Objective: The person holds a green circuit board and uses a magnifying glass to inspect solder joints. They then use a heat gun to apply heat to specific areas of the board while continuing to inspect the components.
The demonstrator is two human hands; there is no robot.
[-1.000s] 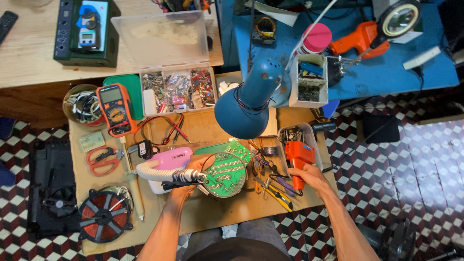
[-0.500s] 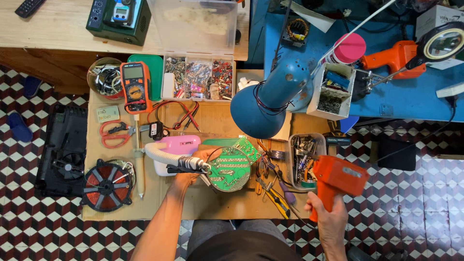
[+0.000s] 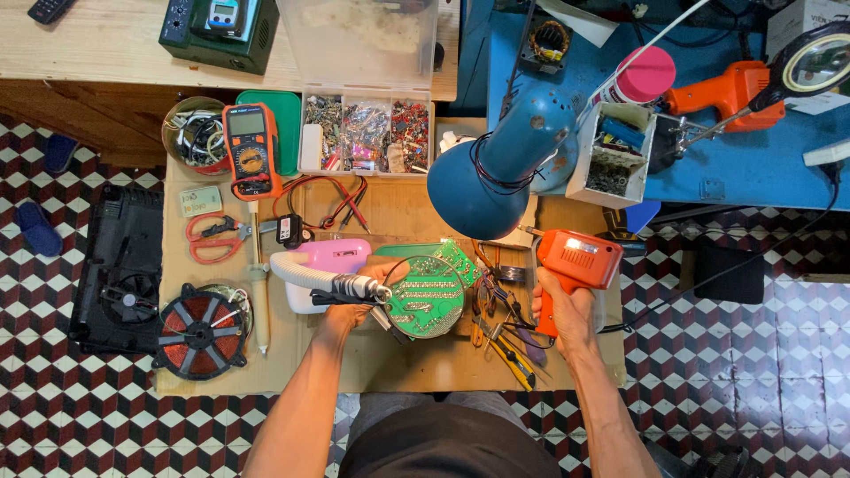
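My left hand (image 3: 354, 305) grips the left edge of a round green circuit board (image 3: 429, 296) lying on the cardboard-covered table (image 3: 398, 367). A white ribbed hose with a metal end (image 3: 350, 285) runs across that hand from a pink and white device (image 3: 332, 258). My right hand (image 3: 562, 310) is closed around the handle of an orange gun-shaped soldering tool (image 3: 577, 261). The tool is held upright just right of the board, with its tip pointing left under the lamp.
A blue desk lamp (image 3: 496, 177) hangs over the table's back. Screwdrivers and pliers (image 3: 505, 341) lie between my hands. To the left are a multimeter (image 3: 251, 159), red-handled cutters (image 3: 211, 237), a copper coil (image 3: 199, 329) and a parts box (image 3: 367, 133). A blue bench (image 3: 753, 150) stands at the right.
My right hand lifted the orange tool from the bin at the table's right, swung it out over the floor, then brought it back beside the board. My left hand stayed on the board.
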